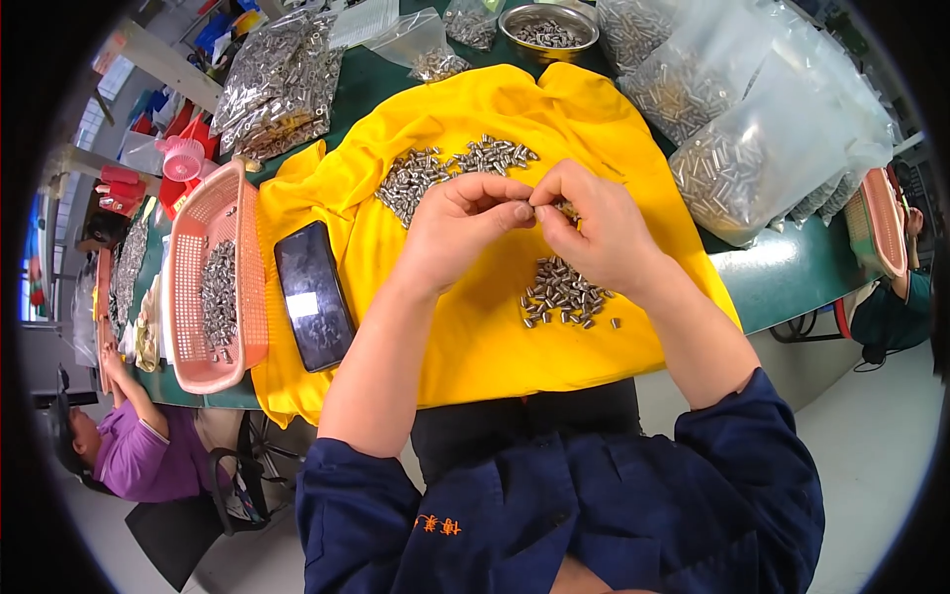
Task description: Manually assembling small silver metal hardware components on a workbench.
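While I pinch what appears to be one small metal pin (531, 208) between both thumbs and forefingers, my left hand (457, 230) and right hand (594, 233) meet fingertip to fingertip above the yellow cloth (475, 346), which keeps parts from rolling. Sorted pins (562, 293) lie just below; an unsorted heap (440, 170) lies beyond, near the phone (313, 294) and pink basket (247, 297).

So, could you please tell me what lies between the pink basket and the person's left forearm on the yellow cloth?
A black phone lies there, screen up, on the yellow cloth, seen in the head view.
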A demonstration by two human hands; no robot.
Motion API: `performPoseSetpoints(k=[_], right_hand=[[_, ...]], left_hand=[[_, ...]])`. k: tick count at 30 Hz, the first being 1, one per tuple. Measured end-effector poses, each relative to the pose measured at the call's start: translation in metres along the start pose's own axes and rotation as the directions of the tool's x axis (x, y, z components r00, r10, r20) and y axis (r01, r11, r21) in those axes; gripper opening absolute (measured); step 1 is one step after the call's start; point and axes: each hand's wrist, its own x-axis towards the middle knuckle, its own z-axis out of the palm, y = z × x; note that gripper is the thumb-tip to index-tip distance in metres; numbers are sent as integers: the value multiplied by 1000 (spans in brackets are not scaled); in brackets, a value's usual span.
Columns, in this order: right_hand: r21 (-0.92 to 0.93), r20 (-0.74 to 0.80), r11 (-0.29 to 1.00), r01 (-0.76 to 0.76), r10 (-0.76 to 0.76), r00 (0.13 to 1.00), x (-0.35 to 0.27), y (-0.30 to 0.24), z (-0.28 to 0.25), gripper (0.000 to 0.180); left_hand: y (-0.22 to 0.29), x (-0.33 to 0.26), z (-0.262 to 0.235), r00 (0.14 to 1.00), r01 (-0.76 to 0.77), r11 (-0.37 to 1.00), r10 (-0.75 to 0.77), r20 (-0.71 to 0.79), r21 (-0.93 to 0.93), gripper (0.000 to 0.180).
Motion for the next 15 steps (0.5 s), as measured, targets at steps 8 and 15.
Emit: performPoseSetpoints(k=[8,15], right_hand=[[128,-109,987,-102,116,987,1,-2,-7,5],[247,-2,961,-120,124,992,1,-3,-8,6]], left_hand=[[5,-1,-4,991,-46,996,56,-122,79,15],[4,-2,1,996,-73,997,75,-51,32,12]])
